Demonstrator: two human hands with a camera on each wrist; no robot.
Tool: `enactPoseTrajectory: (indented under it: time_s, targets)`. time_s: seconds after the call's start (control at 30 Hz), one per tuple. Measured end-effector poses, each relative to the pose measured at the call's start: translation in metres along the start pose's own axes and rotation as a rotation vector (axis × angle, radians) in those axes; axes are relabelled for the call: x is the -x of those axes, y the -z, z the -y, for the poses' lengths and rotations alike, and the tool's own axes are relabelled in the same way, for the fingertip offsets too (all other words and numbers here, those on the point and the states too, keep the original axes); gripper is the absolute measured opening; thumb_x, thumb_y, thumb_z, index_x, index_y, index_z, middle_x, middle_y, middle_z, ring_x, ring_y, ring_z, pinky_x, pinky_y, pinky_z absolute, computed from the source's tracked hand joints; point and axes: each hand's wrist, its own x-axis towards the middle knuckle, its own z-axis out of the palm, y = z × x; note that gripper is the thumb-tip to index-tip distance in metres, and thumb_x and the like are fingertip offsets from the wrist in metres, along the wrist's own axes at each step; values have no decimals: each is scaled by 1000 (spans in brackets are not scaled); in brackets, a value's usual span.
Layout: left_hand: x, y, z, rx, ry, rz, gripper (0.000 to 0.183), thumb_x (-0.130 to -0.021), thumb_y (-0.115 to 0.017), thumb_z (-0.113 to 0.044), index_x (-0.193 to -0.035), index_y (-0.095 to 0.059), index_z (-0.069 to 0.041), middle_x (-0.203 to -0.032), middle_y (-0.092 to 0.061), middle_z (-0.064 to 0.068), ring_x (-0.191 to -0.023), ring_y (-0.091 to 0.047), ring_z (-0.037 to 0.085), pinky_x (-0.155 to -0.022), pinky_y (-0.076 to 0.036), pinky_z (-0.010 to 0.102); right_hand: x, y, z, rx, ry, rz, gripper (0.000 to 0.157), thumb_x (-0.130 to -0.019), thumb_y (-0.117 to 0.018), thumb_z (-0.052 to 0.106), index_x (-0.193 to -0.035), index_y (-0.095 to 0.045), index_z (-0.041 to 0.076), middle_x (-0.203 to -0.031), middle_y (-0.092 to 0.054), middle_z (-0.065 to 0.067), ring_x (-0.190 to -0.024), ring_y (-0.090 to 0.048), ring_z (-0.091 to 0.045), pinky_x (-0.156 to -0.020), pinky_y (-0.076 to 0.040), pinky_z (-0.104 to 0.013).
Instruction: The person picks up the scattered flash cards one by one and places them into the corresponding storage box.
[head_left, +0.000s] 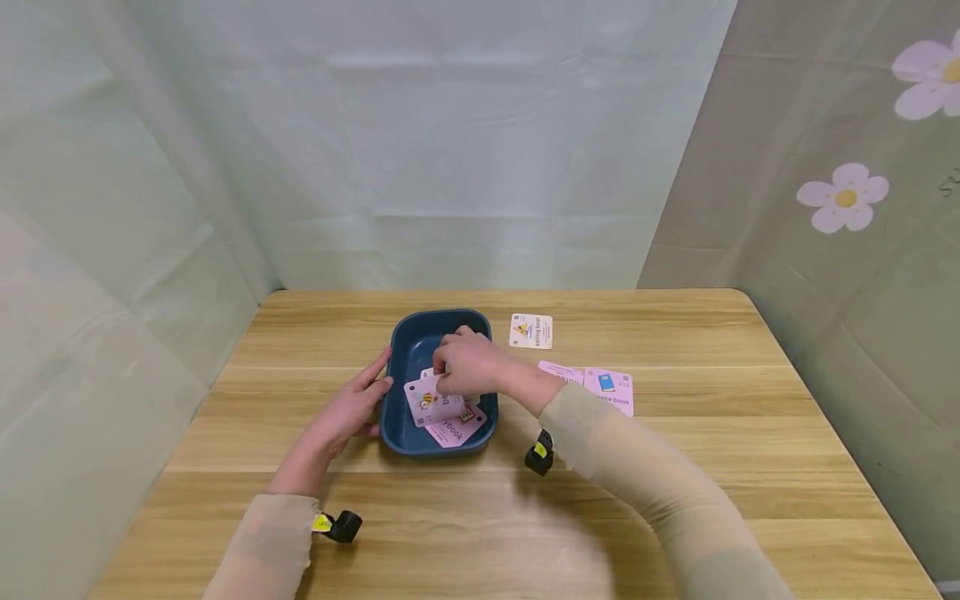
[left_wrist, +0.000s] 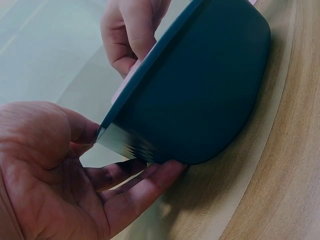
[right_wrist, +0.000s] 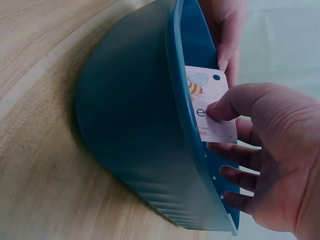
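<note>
A dark blue plastic basin (head_left: 400, 444) stands on the table, left of its middle. My left hand (head_left: 358, 402) holds its left side; in the left wrist view the thumb is at the rim and the other fingers lie against the outer wall. Over the basin, my right hand (head_left: 471, 363) pinches a pink picture card (right_wrist: 215, 131) with a bee on it between thumb and fingers. Beneath that card another pink card (head_left: 452, 432), its lettering partly reading "book", lies in the basin. My right hand hides part of the basin's inside.
A white sailing boat card (head_left: 531, 332) lies right of the basin on the wooden table (head_left: 675, 333). Two pink cards lie nearer my right forearm: one with a blue book (head_left: 607, 385), the other (head_left: 561, 371) partly covered. Pale curtains (head_left: 465, 150) hang behind the table.
</note>
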Motion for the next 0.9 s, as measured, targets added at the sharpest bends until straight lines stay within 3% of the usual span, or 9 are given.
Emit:
enactPoseTrajectory:
  time_s: [0.33,0.57,0.9]
  targets:
    - [0,1,0,-3,5,-1,59,-111,-41,-34,-163,-15,-46,-160,-34,24,-109,-58,31,-69,-57,36,-3,-3,-1,57,-19,2,19,-92,-69,33,-109,-74,25,-118,-64,4,-119,-46,-24,-100,-41,-42]
    - [1,1,-1,0,6,0,59,-111,-41,-34,-162,-14,-46,-163,-27,23,-114,-56,33,-69,-57,37,-2,0,-4,33,-28,-8,24,-94,-69,33,-115,-74,25,-124,-64,2,-125,-45,-27,-105,-39,-45]
    - [1,0,0,-4,7,-7,59,-111,-42,-35,-163,-15,-46,-161,-31,24,-108,-58,32,-69,-57,36,3,5,-9,-20,-27,-58,26,-95,-67,30,-118,-74,21,-130,-62,-2,-130,-44,-29,-108,-38,-46]
